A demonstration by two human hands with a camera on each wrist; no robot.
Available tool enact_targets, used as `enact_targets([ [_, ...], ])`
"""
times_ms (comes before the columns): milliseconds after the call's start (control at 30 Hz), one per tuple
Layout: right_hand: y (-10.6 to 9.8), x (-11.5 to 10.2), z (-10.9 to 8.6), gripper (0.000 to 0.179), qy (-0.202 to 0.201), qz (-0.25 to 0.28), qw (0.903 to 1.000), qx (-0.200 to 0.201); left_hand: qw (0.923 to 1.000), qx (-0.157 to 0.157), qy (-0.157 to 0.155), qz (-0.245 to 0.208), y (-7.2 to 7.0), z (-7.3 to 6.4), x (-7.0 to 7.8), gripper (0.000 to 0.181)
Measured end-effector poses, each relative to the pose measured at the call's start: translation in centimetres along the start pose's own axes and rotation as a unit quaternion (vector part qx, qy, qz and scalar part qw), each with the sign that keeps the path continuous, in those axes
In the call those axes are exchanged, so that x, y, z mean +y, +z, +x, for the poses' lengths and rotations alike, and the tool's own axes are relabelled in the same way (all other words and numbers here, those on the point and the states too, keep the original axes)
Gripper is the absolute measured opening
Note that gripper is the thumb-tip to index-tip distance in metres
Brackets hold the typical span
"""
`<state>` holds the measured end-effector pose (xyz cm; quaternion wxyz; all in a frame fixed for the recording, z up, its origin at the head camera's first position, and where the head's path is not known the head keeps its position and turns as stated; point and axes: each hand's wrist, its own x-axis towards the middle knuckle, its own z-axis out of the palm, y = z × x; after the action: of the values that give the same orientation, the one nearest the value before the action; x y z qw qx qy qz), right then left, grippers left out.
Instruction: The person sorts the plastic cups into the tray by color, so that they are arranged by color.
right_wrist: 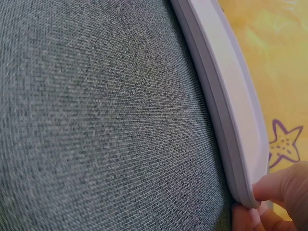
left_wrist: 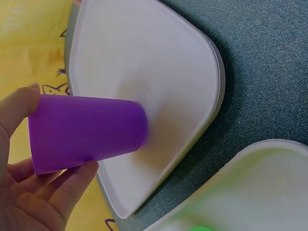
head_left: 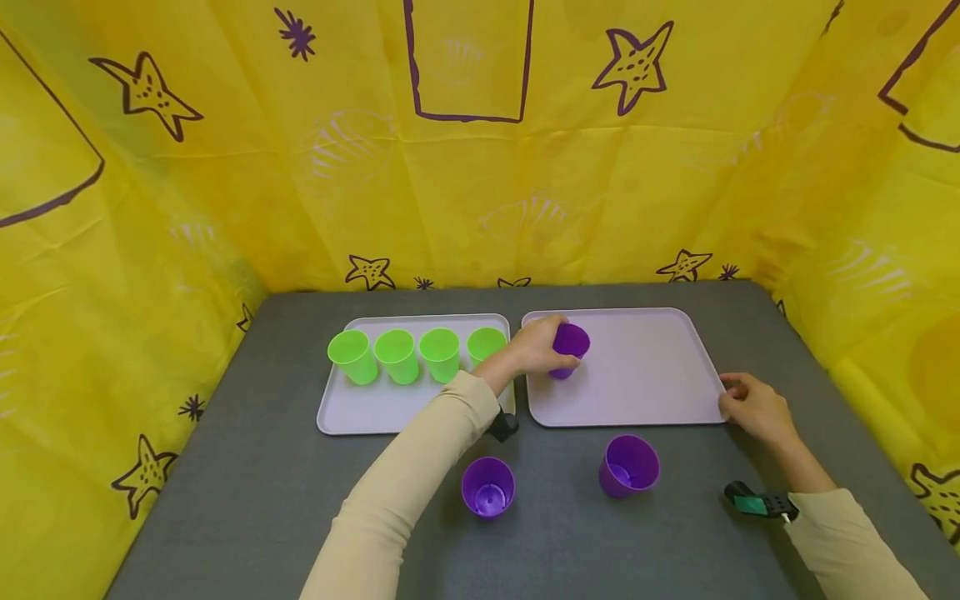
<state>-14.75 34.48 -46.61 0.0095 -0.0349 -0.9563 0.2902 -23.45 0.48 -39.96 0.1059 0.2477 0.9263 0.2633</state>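
Note:
My left hand (head_left: 542, 346) grips a purple cup (left_wrist: 89, 132) near its rim, thumb on one side and fingers on the other. That cup is at the left end of the right-hand tray (head_left: 637, 375); whether its base touches the tray I cannot tell. At the tray's near right corner, my right hand (head_left: 757, 407) pinches the edge between thumb and fingers, as the right wrist view shows up close. Two more purple cups stand on the table in front: one at centre (head_left: 488, 492), another farther right (head_left: 628, 467).
A second pale tray (head_left: 360, 421) lies to the left, bearing a row of several green cups (head_left: 396, 357); my left forearm crosses over its right part. The dark grey table (head_left: 247, 500) is bordered by yellow patterned cloth (head_left: 465, 208) at the back and sides.

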Motion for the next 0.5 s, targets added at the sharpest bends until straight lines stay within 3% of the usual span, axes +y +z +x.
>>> enact_targets([
  [500, -0.03, -0.11, -0.04, 0.040, 0.006, -0.005, 0.9999, -0.006, 0.9994, -0.025, -0.019, 0.014, -0.05, -0.17, -0.03, 0.069],
])
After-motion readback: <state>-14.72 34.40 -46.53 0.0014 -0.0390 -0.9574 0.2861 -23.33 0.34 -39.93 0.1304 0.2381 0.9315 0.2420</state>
